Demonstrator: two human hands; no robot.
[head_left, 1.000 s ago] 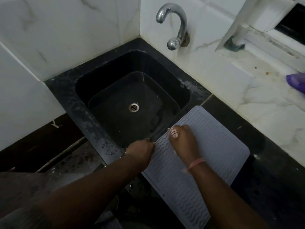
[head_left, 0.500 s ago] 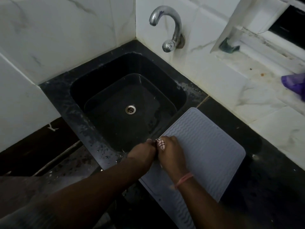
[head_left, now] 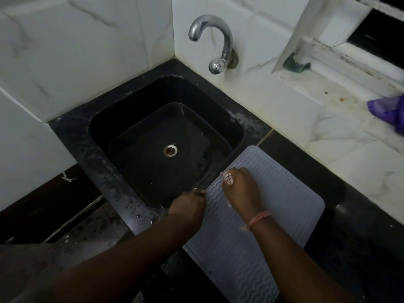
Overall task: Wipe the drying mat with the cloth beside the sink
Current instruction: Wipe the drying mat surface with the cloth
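Right hand (head_left: 240,191) slid cloth (head_left: 227,178) farther up mat (head_left: 284,193)

No text, label, brand, number or sign can be read anywhere in the view.

A black sink (head_left: 237,130) is sitting sunk into the dark desk (head_left: 360,226), its basin holding a round metal drain (head_left: 170,150) at the middle. Behind the sink, a curved chrome tap (head_left: 215,43) is projecting from the white marbled wall tiles (head_left: 87,51), its spout arching over the sink's back edge. To the right of the sink, a white window frame (head_left: 306,38) is standing above a stained white ledge (head_left: 328,110), and a purple object (head_left: 387,110) is lying on that ledge, well apart from the sink.
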